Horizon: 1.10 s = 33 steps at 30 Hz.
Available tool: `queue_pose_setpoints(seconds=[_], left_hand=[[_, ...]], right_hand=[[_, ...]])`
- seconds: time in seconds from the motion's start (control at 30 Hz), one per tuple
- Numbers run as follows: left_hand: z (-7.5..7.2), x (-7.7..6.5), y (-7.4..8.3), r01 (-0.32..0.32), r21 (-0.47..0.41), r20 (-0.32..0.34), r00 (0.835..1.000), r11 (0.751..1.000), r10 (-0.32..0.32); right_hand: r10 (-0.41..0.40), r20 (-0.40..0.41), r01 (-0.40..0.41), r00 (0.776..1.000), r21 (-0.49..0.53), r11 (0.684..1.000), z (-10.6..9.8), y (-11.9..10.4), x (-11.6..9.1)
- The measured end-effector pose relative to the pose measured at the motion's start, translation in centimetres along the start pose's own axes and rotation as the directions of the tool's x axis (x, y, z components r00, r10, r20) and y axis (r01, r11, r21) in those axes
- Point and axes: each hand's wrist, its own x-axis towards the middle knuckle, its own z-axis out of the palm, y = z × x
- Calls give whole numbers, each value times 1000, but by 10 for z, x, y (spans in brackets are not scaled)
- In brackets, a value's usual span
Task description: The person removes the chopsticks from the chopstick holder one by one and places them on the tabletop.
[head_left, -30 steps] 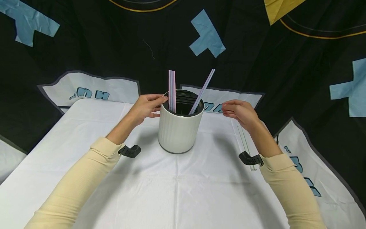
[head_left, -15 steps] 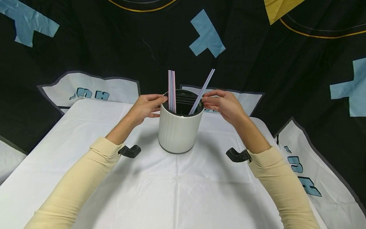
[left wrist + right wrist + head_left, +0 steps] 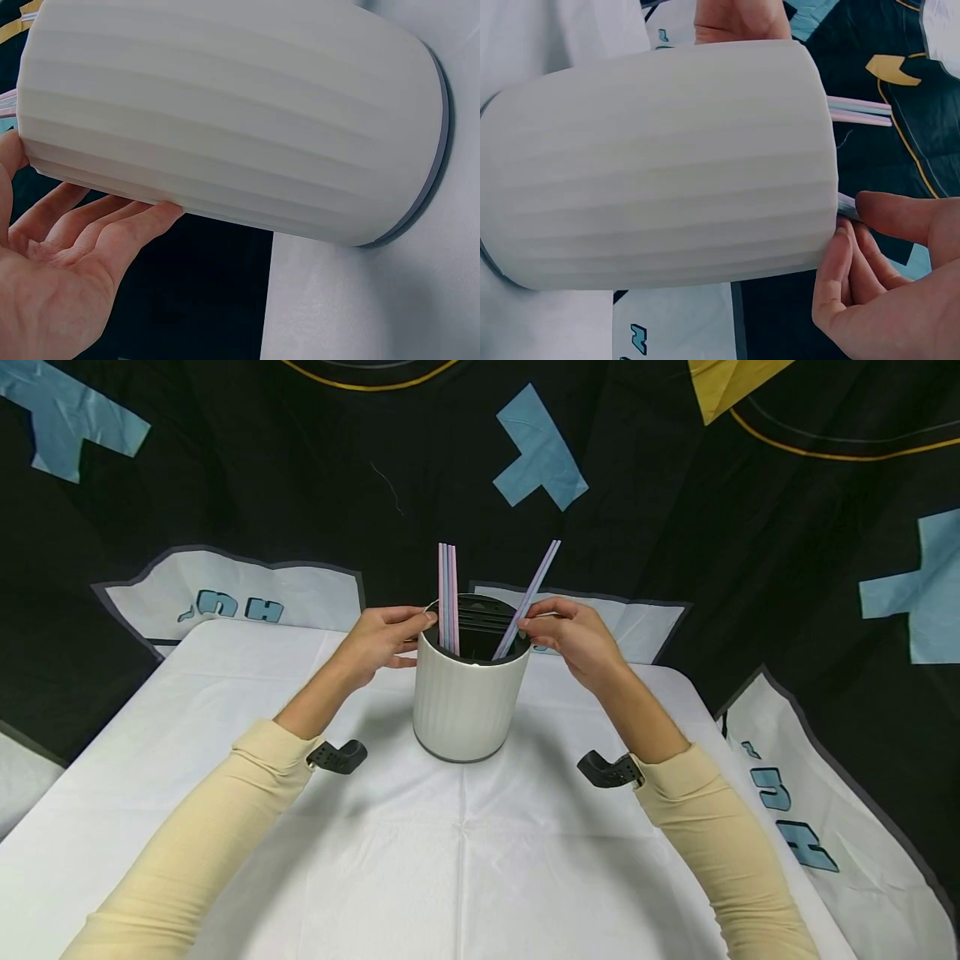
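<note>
A white ribbed utensil holder (image 3: 467, 714) with a dark inside and black slotted divider stands upright on the white cloth. My left hand (image 3: 381, 642) grips its left side, thumb at the rim and fingertips on the outer wall, as the left wrist view shows on the ribbed holder (image 3: 225, 127). Several slim pink and blue sticks (image 3: 447, 585) rise upright from the left compartment. Two lilac sticks (image 3: 534, 589) lean right against the rim. My right hand (image 3: 573, 639) pinches this leaning pair low down; in the right wrist view its thumb presses the sticks (image 3: 846, 206).
The white cloth (image 3: 390, 877) covers the table. Behind it hangs a black backdrop (image 3: 300, 485) with blue and yellow shapes. A dark wrist strap (image 3: 337, 757) shows on the left wrist and another strap (image 3: 609, 770) on the right.
My right hand has moved left from beside the holder to the leaning sticks and pinches them. The left hand stays on the rim. Thin pale rods by the right wrist no longer show.
</note>
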Motion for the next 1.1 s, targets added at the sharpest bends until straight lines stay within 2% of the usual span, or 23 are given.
queue_pose_setpoints(seconds=[0.33, 0.73, 1.1], left_hand=[[0, 0, -1, -7, -7, 4, 1000, 1000, 7], [-1, 0, -2, -13, -14, 7, 1000, 1000, 13], [-1, -1, -1, -6, -7, 1, 1000, 1000, 6]], right_hand=[[-9, -39, 9, 999, 1, 1000, 1, 0, 1], [-58, -104, 67, 993, 94, 993, -11, -19, -6], [-80, -167, 112, 983, 196, 974, -26, -34, -15]])
